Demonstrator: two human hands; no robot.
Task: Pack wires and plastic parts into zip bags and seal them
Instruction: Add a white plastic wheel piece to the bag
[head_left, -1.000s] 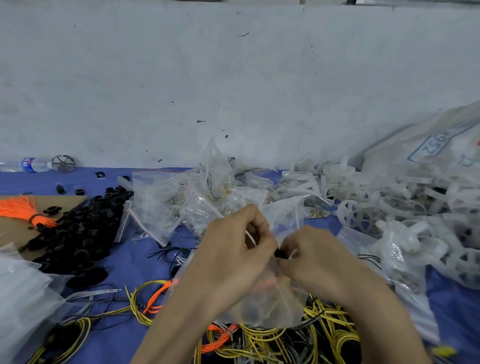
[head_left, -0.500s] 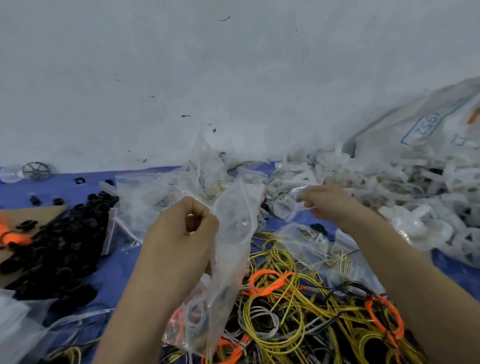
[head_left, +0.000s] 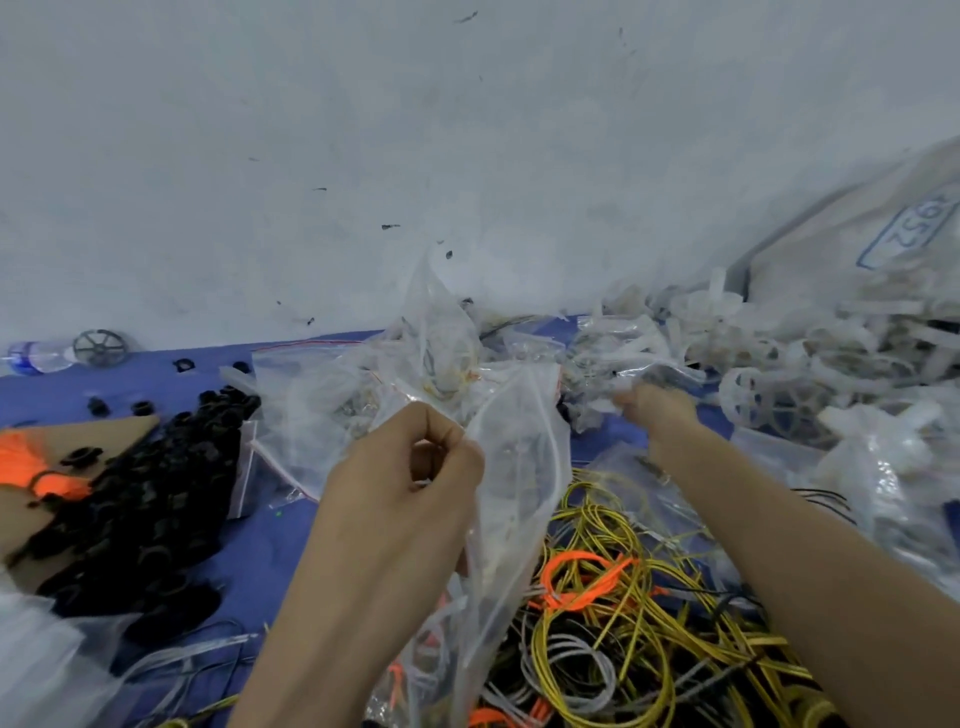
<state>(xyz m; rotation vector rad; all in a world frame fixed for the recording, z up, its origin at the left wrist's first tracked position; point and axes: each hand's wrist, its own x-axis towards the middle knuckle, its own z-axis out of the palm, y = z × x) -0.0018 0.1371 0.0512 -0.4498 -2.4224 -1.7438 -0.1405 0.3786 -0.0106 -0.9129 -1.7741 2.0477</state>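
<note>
Left hand (head_left: 410, 483): fingers curled, pinching upper edge of zip bag (head_left: 519, 493). Bag hangs over yellow and orange wires (head_left: 618, 592). Right hand (head_left: 657, 413): at heap of clear bags (head_left: 613, 358), blurred, grip cannot be determined. White plastic parts (head_left: 789, 358) just beyond.

**Backdrop check: wall and work surface**

I see a plain white wall (head_left: 467, 130) filling the upper half of the head view. It's matte, with a few small dark specks (head_left: 390, 226) and scuffs. It meets the work surface in a straight line. The surface is covered in a blue sheet (head_left: 260, 535). A flat piece of brown cardboard (head_left: 111, 431) lies on it at far left. A clear water bottle (head_left: 36, 356) lies on its side against the wall foot, at the left edge. Light is even and cool, shadows soft.
</note>
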